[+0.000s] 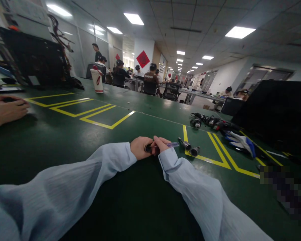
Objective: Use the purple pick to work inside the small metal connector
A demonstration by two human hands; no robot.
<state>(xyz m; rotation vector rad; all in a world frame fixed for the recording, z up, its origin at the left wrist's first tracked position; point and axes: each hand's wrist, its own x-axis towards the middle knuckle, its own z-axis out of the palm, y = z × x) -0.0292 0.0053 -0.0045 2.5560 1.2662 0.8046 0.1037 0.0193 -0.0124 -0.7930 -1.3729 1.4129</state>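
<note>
Over the green table, my left hand (139, 148) is closed around a dark round part (147, 148), whose open end faces my right hand. Most of that part is hidden by the fingers. My right hand (160, 144) pinches a slim screwdriver (173, 144) with a clear purple handle, its tip side turned toward the dark part. Whether the tip touches the part cannot be seen. Just right of my right hand lie two metal cylindrical parts, one with a thin stem (186, 145) and one showing its hollow end (195, 151).
Yellow tape (112, 126) marks boxes on the green table (150, 117). Cylindrical parts with cables (197, 123) and a white-blue glove (240, 142) lie to the right. A paper cup (97, 80) stands at the back. Another person's hand (8, 110) rests at left. Dark monitors flank both sides.
</note>
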